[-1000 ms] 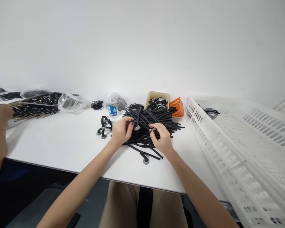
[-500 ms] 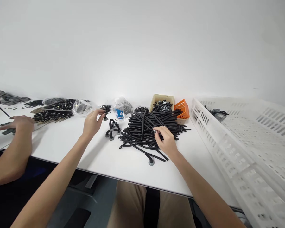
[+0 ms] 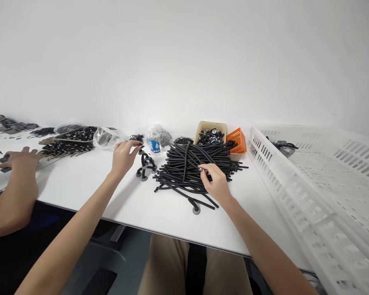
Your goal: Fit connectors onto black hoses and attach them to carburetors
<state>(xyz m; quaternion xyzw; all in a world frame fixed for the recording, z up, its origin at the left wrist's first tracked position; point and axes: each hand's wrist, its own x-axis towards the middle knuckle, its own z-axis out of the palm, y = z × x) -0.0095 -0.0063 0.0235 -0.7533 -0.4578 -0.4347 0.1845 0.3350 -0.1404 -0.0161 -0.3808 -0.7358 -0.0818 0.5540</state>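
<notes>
My left hand (image 3: 125, 156) pinches the top of a small black piece with a grey disc (image 3: 141, 152), just above a cluster of black curved pieces with grey discs (image 3: 144, 167) standing on the white table. Over the front of a heap of black tubes (image 3: 184, 164), my right hand (image 3: 214, 180) is closed, thumb and finger pinching a small shiny thing (image 3: 200, 169) too small to name. A short black piece with a grey disc (image 3: 196, 209) lies in front of the heap.
Behind the heap are a beige bin (image 3: 199, 130) of parts and an orange basket (image 3: 240, 141). A bottle (image 3: 154, 143) stands left of them. A white crate (image 3: 283, 184) takes up the right. At left, a co-worker's hand (image 3: 23, 159) is beside black parts (image 3: 69, 147).
My left hand has moved slightly right, bringing its black piece from near the back of the table to the standing cluster. My right hand has hardly moved. The co-worker's hand has shifted.
</notes>
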